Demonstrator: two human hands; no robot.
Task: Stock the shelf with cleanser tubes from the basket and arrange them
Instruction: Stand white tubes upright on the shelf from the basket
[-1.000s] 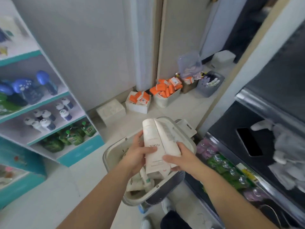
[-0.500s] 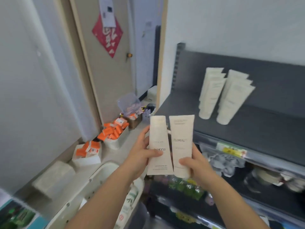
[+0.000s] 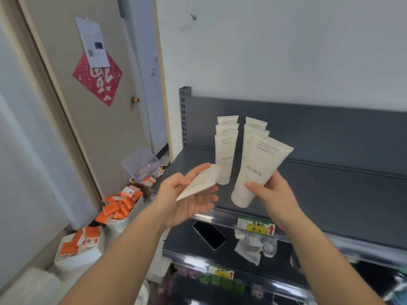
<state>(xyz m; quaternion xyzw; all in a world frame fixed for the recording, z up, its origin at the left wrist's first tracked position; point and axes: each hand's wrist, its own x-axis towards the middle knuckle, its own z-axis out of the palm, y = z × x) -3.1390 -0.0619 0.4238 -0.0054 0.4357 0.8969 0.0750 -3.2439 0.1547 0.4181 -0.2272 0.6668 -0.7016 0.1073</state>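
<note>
Both forearms bare. They enter from the bottom edge and rise toward the centre, the left from lower left and the right from lower right.

Left grip [image 3: 187, 201]: palm turned up and inward. Fingers [image 3: 208, 197] nearly straight, slightly blurred. Thumb laid along the top. The left tube [image 3: 199, 183] is pinched between thumb and fingers and lies near flat across the palm.

Right grip [image 3: 273, 194]: wrist in line with the forearm. Thumb pressed across the front of the right tube [image 3: 259, 170], other fingers wrapped behind, one fingertip showing at the tube's right edge. Tube held cap down, leaning right.

The two grips are apart, not touching.
</note>
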